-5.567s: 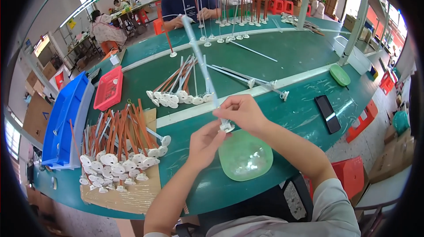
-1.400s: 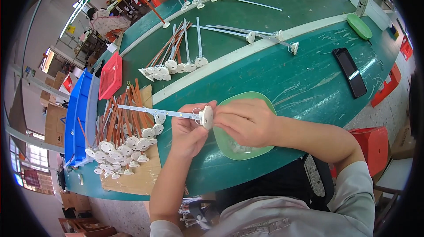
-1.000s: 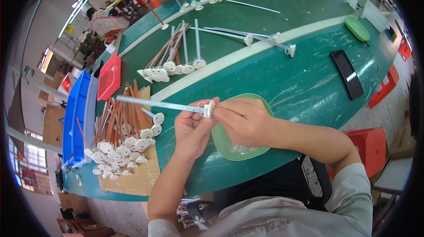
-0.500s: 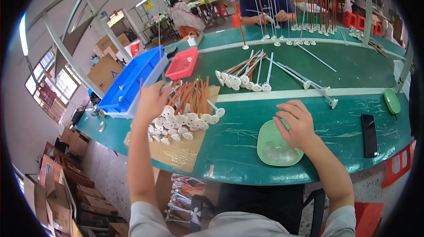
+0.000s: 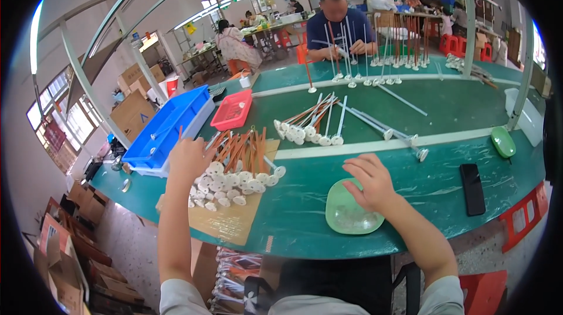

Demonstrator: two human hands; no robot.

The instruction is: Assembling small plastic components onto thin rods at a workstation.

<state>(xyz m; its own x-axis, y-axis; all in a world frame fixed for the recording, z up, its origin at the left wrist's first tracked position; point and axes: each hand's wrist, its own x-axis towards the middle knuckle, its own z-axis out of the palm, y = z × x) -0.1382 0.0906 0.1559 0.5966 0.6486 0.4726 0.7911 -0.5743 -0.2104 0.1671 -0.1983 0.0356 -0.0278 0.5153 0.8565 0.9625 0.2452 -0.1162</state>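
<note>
On the left, my left hand [image 5: 190, 159] rests at the upper end of a pile of brown rods [image 5: 243, 148] with round white disc ends [image 5: 229, 183]. A brown rod tip shows beside its knuckles. Its fingers are partly hidden, so I cannot tell whether they grip a rod. My right hand [image 5: 372, 185] hovers over a light green tray [image 5: 337, 215], fingers stretched, thumb apart, nothing visible in it. Small clear pieces seem to lie in the tray. The pile sits on a sheet of brown cardboard [image 5: 234, 227].
Beyond the pile stand a blue bin [image 5: 167, 133] and a red basket [image 5: 233, 109]. More disc-ended rods [image 5: 308, 124] lie mid-table. A black phone [image 5: 472, 189] and a small green dish [image 5: 502, 142] are at right. Across the table, a person [image 5: 340, 27] works among upright rods.
My view has tilted up a little, so the table sits lower in the picture. Both hands stay about where they were, over the pile and the tray.
</note>
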